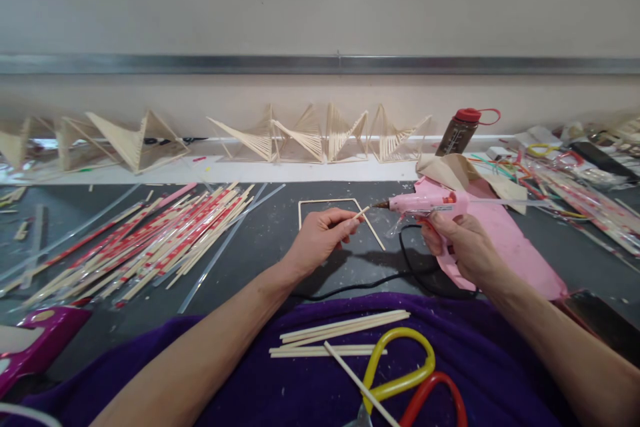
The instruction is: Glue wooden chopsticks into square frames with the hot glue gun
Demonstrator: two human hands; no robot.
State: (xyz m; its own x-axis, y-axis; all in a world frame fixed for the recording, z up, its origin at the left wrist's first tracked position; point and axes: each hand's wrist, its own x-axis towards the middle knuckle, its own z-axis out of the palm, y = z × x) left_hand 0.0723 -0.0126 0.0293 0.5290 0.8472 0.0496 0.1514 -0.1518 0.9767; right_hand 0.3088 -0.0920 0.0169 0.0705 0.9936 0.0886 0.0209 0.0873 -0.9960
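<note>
My left hand (pixel 320 237) is closed in a pinch on a thin wooden stick (pixel 361 213), whose tip points right. My right hand (pixel 457 240) grips a pink hot glue gun (pixel 425 203), its nozzle almost touching the stick's tip. A clear glue stick juts out of the gun's rear. Just behind the hands an open frame of sticks (pixel 330 201) lies flat on the dark table. The gun's black cord (pixel 380 280) loops toward me.
A heap of wrapped chopsticks (pixel 150 237) lies at left. Finished stick models (pixel 320 137) line the white ledge. A dark bottle with red cap (pixel 457 130) stands right of them. Pink sheet (pixel 505 240), loose sticks (pixel 340 332) and scissors (pixel 400 374) on purple cloth.
</note>
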